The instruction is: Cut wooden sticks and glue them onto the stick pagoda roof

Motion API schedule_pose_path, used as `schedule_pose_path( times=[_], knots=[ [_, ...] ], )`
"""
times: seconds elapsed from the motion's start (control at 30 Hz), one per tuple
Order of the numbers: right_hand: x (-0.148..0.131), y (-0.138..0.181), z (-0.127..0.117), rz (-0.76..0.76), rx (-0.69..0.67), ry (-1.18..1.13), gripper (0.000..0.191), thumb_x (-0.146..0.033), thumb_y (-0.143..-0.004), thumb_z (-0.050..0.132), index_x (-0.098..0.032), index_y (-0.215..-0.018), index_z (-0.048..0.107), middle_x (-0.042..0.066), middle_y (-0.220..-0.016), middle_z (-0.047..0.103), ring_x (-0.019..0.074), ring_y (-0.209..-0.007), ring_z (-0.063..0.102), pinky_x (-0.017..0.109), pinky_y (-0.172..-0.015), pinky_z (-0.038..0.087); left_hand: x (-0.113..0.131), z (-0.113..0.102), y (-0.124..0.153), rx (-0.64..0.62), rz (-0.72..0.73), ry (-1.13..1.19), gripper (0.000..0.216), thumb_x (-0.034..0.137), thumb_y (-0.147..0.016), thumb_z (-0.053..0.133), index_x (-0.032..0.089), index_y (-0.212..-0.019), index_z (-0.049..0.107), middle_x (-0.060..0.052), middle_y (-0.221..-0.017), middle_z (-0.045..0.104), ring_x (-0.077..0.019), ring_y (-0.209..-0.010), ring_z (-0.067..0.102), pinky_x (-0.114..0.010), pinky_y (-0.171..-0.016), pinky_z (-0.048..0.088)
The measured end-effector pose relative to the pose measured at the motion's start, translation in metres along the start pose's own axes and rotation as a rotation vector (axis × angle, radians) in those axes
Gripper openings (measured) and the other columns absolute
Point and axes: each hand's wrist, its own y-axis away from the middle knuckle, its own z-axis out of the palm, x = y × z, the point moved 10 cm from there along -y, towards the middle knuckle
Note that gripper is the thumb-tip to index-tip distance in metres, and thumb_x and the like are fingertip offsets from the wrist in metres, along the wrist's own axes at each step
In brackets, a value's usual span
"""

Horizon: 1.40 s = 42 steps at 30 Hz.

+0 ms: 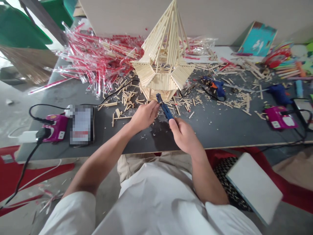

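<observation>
A tall model pavilion (164, 62) built of thin wooden sticks stands on the dark grey table (220, 127), with a steep pointed roof. My right hand (184, 133) is closed round the blue handles of a small cutter (164, 107), whose tip points at the model's base. My left hand (144, 115) is pinched just left of the cutter's tip, fingers together on something too small to make out. Cut stick pieces (127, 98) lie scattered round the model.
A heap of red-and-clear wrappers (97, 62) fills the back left. A blue glue gun (216, 86) and another (278, 93) lie at right, with purple devices (55, 127) (280, 118) and cables. A phone (81, 125) lies at left. Red chair (293, 192) with a white board (254, 186).
</observation>
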Motion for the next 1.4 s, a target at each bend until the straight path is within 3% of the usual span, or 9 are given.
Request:
schedule_pose_path(
  times=[0.43,0.6,0.8,0.93,1.17,1.4],
  knots=[
    [0.000,-0.005,0.001,-0.063,0.046,0.209,0.056,-0.059,-0.109,0.025,-0.022,-0.086,0.058,0.011,-0.088,0.068,0.0271,-0.088,0.065,0.038,-0.079,0.040,0.002,-0.002,0.001,0.025,0.009,-0.022,0.029,0.034,-0.110,0.038,0.021,-0.084,0.046,0.001,-0.067,0.061,-0.0107,-0.055,0.054,-0.026,-0.058,0.037],
    [-0.003,0.000,0.001,-0.137,0.110,0.263,0.051,-0.055,-0.110,0.025,-0.022,-0.085,0.055,0.011,-0.086,0.065,0.0254,-0.084,0.063,0.036,-0.076,0.040,0.013,-0.005,0.003,0.065,0.080,-0.102,0.024,0.032,-0.109,0.039,0.022,-0.089,0.046,0.002,-0.065,0.055,-0.0105,-0.052,0.049,-0.026,-0.055,0.034],
    [0.001,0.004,0.001,-0.092,0.186,0.395,0.053,-0.050,-0.110,0.021,-0.021,-0.083,0.055,0.011,-0.075,0.067,0.0243,-0.068,0.061,0.036,-0.063,0.030,0.023,-0.013,0.006,0.136,0.142,-0.122,0.025,0.028,-0.108,0.042,0.022,-0.084,0.044,0.004,-0.063,0.047,-0.0089,-0.050,0.042,-0.024,-0.053,0.030],
    [-0.003,0.002,-0.012,-0.086,0.202,0.413,0.053,-0.053,-0.110,0.023,-0.021,-0.082,0.055,0.010,-0.075,0.068,0.0239,-0.069,0.062,0.035,-0.061,0.027,0.023,-0.022,0.010,0.219,0.147,-0.116,0.025,0.028,-0.107,0.044,0.022,-0.083,0.047,0.005,-0.062,0.045,-0.0088,-0.050,0.042,-0.024,-0.054,0.031],
    [0.010,0.009,-0.015,-0.046,0.186,0.501,0.053,-0.053,-0.110,0.029,-0.018,-0.090,0.063,0.012,-0.087,0.072,0.0266,-0.079,0.067,0.035,-0.066,0.035,0.028,-0.022,0.011,0.230,0.177,-0.116,0.024,0.028,-0.106,0.045,0.022,-0.083,0.051,0.003,-0.064,0.048,-0.0111,-0.055,0.045,-0.026,-0.057,0.034],
    [0.001,0.021,-0.030,-0.102,0.319,0.687,0.056,-0.059,-0.105,0.043,-0.009,-0.114,0.067,0.017,-0.099,0.070,0.0345,-0.096,0.065,0.042,-0.082,0.045,0.034,-0.025,0.004,0.222,0.200,-0.089,0.021,0.018,-0.103,0.042,0.022,-0.083,0.048,-0.005,-0.083,0.056,-0.0172,-0.078,0.055,-0.031,-0.073,0.047]
  ],
)
